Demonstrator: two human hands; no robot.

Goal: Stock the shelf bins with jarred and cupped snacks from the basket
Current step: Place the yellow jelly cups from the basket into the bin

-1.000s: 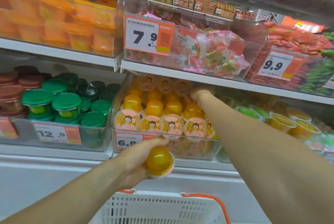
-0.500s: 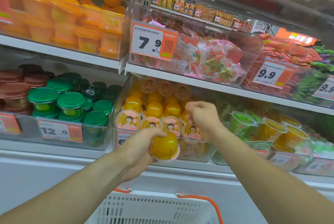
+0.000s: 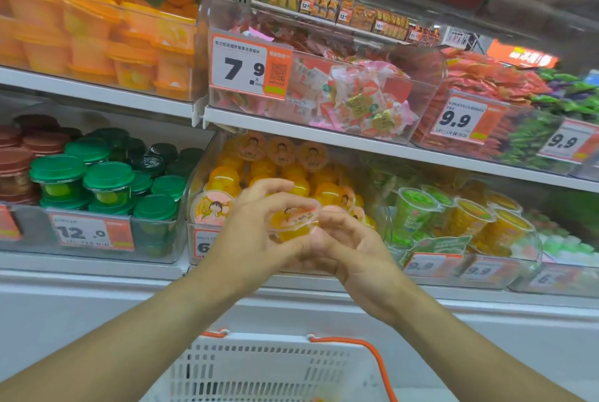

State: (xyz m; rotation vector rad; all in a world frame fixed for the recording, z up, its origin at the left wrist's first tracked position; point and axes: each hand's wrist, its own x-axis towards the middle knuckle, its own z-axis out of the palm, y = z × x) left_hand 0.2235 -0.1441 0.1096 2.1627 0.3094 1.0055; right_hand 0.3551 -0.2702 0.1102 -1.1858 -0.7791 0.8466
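Left hand (image 3: pixel 259 223): fingers curled round the orange jelly cup (image 3: pixel 293 223), thumb on its near side
Right hand (image 3: pixel 350 246): fingertips pinching the cup's rim from 3 o'clock
Cup: held between both hands, lid tilted up, in front of the clear bin (image 3: pixel 207 207) of like cups
Basket (image 3: pixel 275 366): white, at 6 o'clock below the hands

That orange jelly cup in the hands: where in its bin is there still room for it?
The orange cup bin looks packed front to back. The only gap is above the stack, under the shelf. Both hands hold the jelly cup before it.
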